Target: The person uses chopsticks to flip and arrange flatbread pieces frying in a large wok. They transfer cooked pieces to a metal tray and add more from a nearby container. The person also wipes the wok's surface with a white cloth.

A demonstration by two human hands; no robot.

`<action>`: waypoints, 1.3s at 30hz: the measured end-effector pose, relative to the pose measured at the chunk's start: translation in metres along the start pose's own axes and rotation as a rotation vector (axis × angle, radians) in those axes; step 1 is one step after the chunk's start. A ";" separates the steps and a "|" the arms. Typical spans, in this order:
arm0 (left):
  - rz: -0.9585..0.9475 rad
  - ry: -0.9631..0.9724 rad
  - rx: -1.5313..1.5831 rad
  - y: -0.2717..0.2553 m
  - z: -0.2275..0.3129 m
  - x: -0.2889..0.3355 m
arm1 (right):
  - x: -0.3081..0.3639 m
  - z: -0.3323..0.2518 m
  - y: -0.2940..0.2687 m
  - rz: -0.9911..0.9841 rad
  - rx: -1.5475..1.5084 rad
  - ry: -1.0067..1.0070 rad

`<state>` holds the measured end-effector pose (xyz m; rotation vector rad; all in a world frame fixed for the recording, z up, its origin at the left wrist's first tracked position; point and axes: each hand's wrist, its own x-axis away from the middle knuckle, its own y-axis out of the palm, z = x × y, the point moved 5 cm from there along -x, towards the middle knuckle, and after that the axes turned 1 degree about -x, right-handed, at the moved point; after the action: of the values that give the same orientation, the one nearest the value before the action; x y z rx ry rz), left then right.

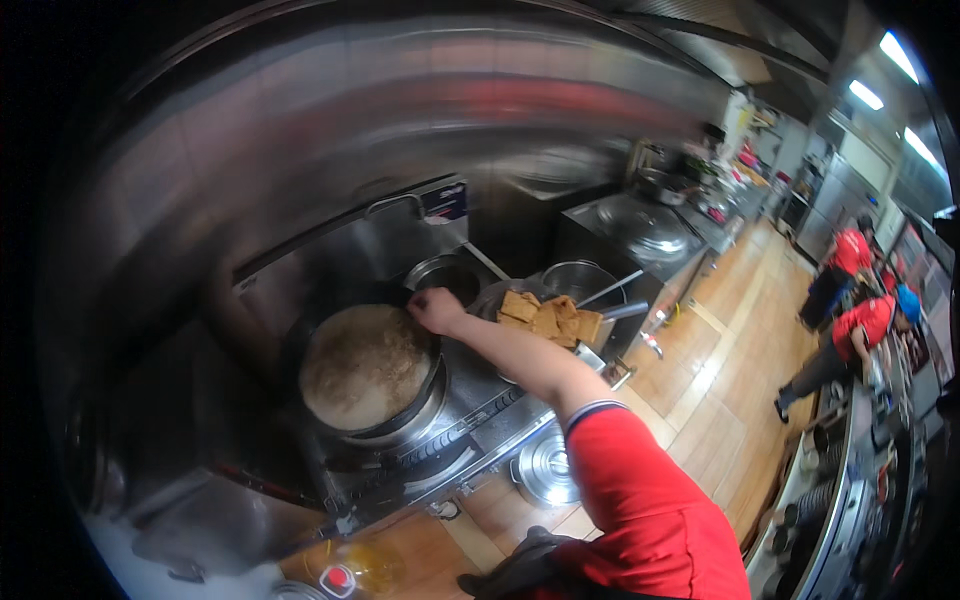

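Observation:
My right hand (437, 310), on a bare forearm below a red sleeve, is over the upper right rim of a dark wok (418, 405). Its fingers are curled together; whatever is in them, if anything, is too small to make out. Cloudy, brownish, foamy liquid (365, 365) fills the wok, which sits on a stove burner. To the right of the hand, golden-brown flat pieces that look like fried tofu (545, 318) are piled in a metal vessel. Behind the hand stands a round metal pot (445, 272). My left hand is out of view.
A metal pot (625, 295) with a long handle across it stands beyond the fried pieces. Below the stove's front are a lidded pot (548, 468) and a red-capped oil bottle (340, 578). Two people in red shirts (866, 325) stand along the right-hand counter.

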<state>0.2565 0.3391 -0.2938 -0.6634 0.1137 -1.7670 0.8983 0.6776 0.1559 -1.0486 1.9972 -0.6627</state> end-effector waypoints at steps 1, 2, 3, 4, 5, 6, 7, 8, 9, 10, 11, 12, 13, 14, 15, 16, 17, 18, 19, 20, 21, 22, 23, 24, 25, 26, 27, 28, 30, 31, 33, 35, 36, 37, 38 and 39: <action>-0.010 0.223 -0.425 -0.002 0.016 0.007 | -0.003 0.004 0.009 -0.016 -0.024 0.093; -0.034 0.307 -0.558 0.000 0.017 0.012 | -0.003 0.009 0.015 -0.010 -0.025 0.141; -0.055 0.373 -0.638 -0.003 0.018 0.013 | -0.004 0.013 0.020 -0.006 -0.027 0.183; -0.078 0.441 -0.705 -0.007 0.019 0.010 | -0.006 0.016 0.023 -0.004 -0.029 0.219; -0.090 0.505 -0.756 -0.010 0.020 0.013 | -0.009 0.022 0.028 -0.009 -0.007 0.234; -0.091 0.563 -0.791 -0.013 0.017 0.018 | -0.012 0.023 0.033 -0.023 0.016 0.238; -0.075 0.611 -0.802 -0.018 0.015 0.019 | -0.017 0.023 0.035 -0.038 0.039 0.238; -0.037 0.615 -0.782 -0.027 0.011 0.024 | -0.017 0.017 0.041 -0.061 0.061 0.241; -0.002 0.578 -0.746 -0.033 0.009 0.034 | -0.014 0.014 0.046 -0.105 0.081 0.234; 0.096 0.445 -0.662 -0.038 0.007 0.029 | -0.011 0.017 0.047 -0.206 0.006 0.293; 0.190 0.313 -0.560 -0.038 0.016 0.029 | 0.001 0.021 0.047 -0.268 -0.180 0.286; 0.110 0.218 -0.442 -0.031 0.094 0.039 | 0.010 0.032 0.029 -0.249 -0.243 0.351; 0.041 0.130 -0.420 -0.034 0.100 0.035 | 0.010 0.042 0.025 -0.235 -0.311 0.374; 0.062 0.008 -0.396 -0.038 0.097 0.043 | 0.027 0.008 0.021 -0.298 -0.415 0.438; 0.052 0.005 -0.373 -0.035 0.105 0.038 | 0.032 0.001 0.006 -0.303 -0.452 0.417; 0.043 0.021 -0.353 -0.031 0.103 0.034 | 0.038 -0.003 0.000 -0.323 -0.530 0.416; 0.027 0.001 -0.337 -0.028 0.108 0.030 | 0.046 -0.007 -0.004 -0.332 -0.604 0.423; 0.032 0.004 -0.333 -0.027 0.108 0.032 | 0.053 -0.023 -0.005 -0.378 -0.596 0.406; 0.028 0.016 -0.331 -0.024 0.108 0.032 | 0.060 -0.035 -0.009 -0.412 -0.581 0.394; 0.024 0.025 -0.330 -0.021 0.107 0.031 | 0.064 -0.038 -0.008 -0.426 -0.599 0.353; 0.017 0.035 -0.332 -0.019 0.107 0.030 | 0.069 -0.042 -0.004 -0.434 -0.649 0.317; 0.008 0.046 -0.336 -0.017 0.106 0.030 | 0.074 -0.045 -0.002 -0.429 -0.642 0.277; 0.007 0.038 -0.334 -0.016 0.108 0.029 | 0.080 -0.058 -0.004 -0.422 -0.633 0.237; 0.004 0.033 -0.336 -0.016 0.111 0.028 | 0.084 -0.067 -0.007 -0.412 -0.566 0.192; 0.001 0.027 -0.339 -0.017 0.115 0.028 | 0.088 -0.076 -0.011 -0.397 -0.537 0.188; 0.002 0.032 -0.337 -0.019 0.119 0.028 | 0.087 -0.081 -0.018 -0.405 -0.525 0.171; 0.003 0.036 -0.335 -0.021 0.122 0.028 | 0.086 -0.085 -0.023 -0.414 -0.512 0.154; 0.005 0.039 -0.333 -0.022 0.124 0.027 | 0.082 -0.087 -0.031 -0.402 -0.586 0.159; 0.032 0.049 -0.318 -0.027 0.113 0.029 | 0.071 -0.093 -0.048 -0.383 -0.644 0.167; 0.047 0.050 -0.310 -0.029 0.105 0.033 | 0.066 -0.097 -0.055 -0.369 -0.631 0.159; 0.041 0.022 -0.334 -0.030 0.099 0.035 | 0.053 -0.083 -0.065 -0.302 -0.573 0.164; 0.044 -0.002 -0.346 -0.031 0.093 0.040 | 0.044 -0.061 -0.059 -0.178 -0.500 0.149; 0.048 -0.006 -0.345 -0.030 0.090 0.042 | 0.037 -0.041 -0.051 -0.125 -0.426 0.137; 0.053 -0.011 -0.343 -0.029 0.087 0.043 | 0.030 -0.023 -0.042 -0.075 -0.353 0.123; 0.060 -0.018 -0.336 -0.029 0.082 0.047 | 0.028 -0.011 -0.031 -0.030 -0.272 0.103; 0.057 -0.010 -0.327 -0.027 0.080 0.044 | 0.021 0.020 -0.020 0.026 -0.267 0.114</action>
<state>0.2661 0.3280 -0.1995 -0.8937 0.4178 -1.7052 0.9158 0.6474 0.1506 -1.1592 2.2401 -0.4584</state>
